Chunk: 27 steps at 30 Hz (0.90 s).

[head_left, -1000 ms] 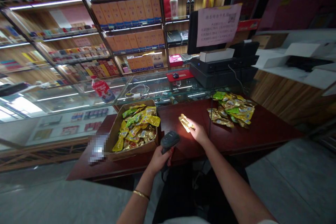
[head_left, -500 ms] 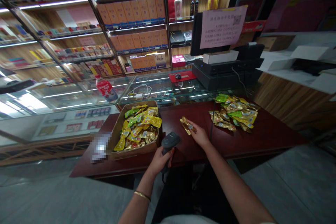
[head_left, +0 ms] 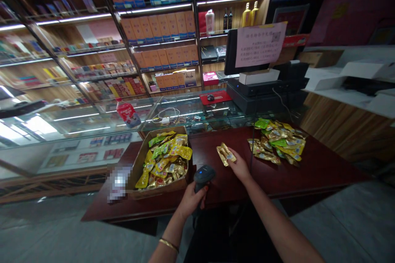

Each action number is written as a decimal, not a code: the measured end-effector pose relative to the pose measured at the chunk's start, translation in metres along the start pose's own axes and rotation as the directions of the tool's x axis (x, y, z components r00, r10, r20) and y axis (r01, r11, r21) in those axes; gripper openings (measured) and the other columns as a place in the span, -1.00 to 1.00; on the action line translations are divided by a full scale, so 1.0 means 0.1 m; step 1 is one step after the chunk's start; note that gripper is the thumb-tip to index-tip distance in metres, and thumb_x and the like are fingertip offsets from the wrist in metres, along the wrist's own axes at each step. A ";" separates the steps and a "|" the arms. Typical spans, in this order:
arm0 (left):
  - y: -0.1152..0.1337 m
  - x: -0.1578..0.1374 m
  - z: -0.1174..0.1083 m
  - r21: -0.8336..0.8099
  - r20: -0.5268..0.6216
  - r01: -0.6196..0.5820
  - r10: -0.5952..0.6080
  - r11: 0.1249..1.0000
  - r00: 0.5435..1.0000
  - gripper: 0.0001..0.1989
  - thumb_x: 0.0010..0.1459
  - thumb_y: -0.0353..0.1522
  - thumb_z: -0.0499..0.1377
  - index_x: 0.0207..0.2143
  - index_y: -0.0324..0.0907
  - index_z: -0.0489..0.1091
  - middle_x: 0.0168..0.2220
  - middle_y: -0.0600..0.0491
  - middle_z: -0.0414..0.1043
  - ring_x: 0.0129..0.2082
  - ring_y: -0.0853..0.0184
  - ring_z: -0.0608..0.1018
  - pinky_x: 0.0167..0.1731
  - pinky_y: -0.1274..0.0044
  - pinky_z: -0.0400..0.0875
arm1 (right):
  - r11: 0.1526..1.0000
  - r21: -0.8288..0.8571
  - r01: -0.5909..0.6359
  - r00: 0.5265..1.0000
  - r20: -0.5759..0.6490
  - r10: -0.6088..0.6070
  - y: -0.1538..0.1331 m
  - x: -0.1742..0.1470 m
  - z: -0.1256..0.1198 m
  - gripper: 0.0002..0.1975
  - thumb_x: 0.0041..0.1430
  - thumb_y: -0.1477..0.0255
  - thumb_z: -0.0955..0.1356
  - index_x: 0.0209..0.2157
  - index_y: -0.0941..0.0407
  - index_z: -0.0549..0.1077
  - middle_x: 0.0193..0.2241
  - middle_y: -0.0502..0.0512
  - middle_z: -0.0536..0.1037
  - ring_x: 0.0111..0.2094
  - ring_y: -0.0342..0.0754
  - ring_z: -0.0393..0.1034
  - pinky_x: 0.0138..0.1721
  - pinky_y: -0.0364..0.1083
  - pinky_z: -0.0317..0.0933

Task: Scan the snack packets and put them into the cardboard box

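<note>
My left hand [head_left: 194, 198] is wrapped round the handle of a dark barcode scanner [head_left: 204, 174], whose head shows a small blue light. To its right, my right hand [head_left: 239, 165] grips a gold snack packet [head_left: 225, 154] at its right edge, just above the dark red table [head_left: 212, 141]. Left of the scanner stands an open cardboard box [head_left: 135, 168] full of yellow, green and gold packets [head_left: 166, 154]. A loose pile of similar packets [head_left: 285, 139] lies on the table beyond my right hand.
Behind the table runs a glass display counter [head_left: 197, 125] with a red-labelled bottle [head_left: 127, 113], a white cable [head_left: 166, 117] and a mouse [head_left: 210, 97] on a red mat. A monitor [head_left: 231, 53] bearing a paper sign stands at the back right. A blurred-out object [head_left: 119, 183] lies left of the box.
The gold packet has turned so its broad face shows more, still in my right hand. A blue light now shows on the scanner. The whole view has shifted slightly, with the scene lower.
</note>
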<state>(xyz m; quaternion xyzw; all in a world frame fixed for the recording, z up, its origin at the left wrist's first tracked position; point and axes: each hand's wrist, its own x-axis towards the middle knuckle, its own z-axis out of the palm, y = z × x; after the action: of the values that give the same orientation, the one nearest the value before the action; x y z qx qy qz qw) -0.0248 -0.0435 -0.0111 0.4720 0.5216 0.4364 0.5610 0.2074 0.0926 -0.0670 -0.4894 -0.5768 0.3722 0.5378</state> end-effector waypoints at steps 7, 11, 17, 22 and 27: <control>-0.05 0.04 -0.02 0.004 0.016 0.015 -0.015 1.000 1.000 -0.39 0.02 0.08 0.32 -0.17 -0.28 0.45 -0.70 0.20 0.33 -0.80 0.44 0.34 -0.76 0.62 0.22 | 0.950 0.298 -0.092 0.996 0.039 0.085 -0.60 0.30 0.45 -0.38 0.01 0.43 0.38 0.18 0.01 0.42 0.06 0.15 0.59 -0.07 0.09 0.57 -0.14 0.03 0.51; -0.07 0.03 -0.03 0.033 -0.010 0.014 -0.013 0.999 1.000 -0.38 0.02 0.10 0.31 -0.17 -0.28 0.45 -0.72 0.19 0.32 -0.79 0.43 0.34 -0.75 0.61 0.22 | 0.893 0.417 -0.172 0.953 0.298 0.044 -1.06 0.50 1.17 -0.30 0.09 0.36 0.41 0.29 -0.05 0.25 0.07 0.10 0.58 -0.09 0.07 0.58 -0.16 0.05 0.53; -0.08 0.03 -0.04 0.010 -0.029 0.031 -0.031 0.999 0.999 -0.37 -0.02 0.12 0.33 -0.22 -0.26 0.45 -0.67 0.19 0.34 -0.79 0.44 0.35 -0.76 0.61 0.23 | 0.993 0.011 -0.116 0.993 0.005 0.116 -0.82 0.79 1.11 -0.43 0.11 0.33 0.40 0.19 0.04 0.38 0.14 0.27 0.50 0.21 0.17 0.36 0.23 0.24 0.20; -0.07 0.04 -0.05 -0.031 -0.018 0.021 -0.021 0.999 1.000 -0.31 -0.03 0.14 0.33 -0.15 -0.29 0.49 -0.67 0.18 0.35 -0.80 0.45 0.34 -0.75 0.62 0.21 | 0.952 -0.196 -0.235 0.936 -0.309 0.167 -0.40 0.78 0.05 -0.28 0.16 0.27 0.36 0.30 0.28 0.25 0.38 0.58 0.07 0.46 0.39 -0.38 0.32 0.48 -0.42; -0.06 0.03 -0.06 -0.033 -0.001 0.013 -0.013 0.999 1.000 -0.31 -0.01 0.13 0.32 -0.14 -0.32 0.49 -0.74 0.19 0.31 -0.81 0.45 0.31 -0.76 0.63 0.13 | 0.576 -0.766 -0.285 0.954 -0.285 0.093 -0.26 0.50 -0.31 -0.30 0.29 0.33 0.24 0.32 0.49 0.16 0.33 0.67 0.15 0.44 0.42 -0.24 0.33 0.39 -0.36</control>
<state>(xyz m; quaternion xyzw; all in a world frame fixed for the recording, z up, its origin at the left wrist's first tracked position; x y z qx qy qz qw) -0.0302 -0.0408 -0.0172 0.4589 0.5177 0.4416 0.5713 0.2366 0.1318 -0.0249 -0.7738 -0.5649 0.0747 0.2767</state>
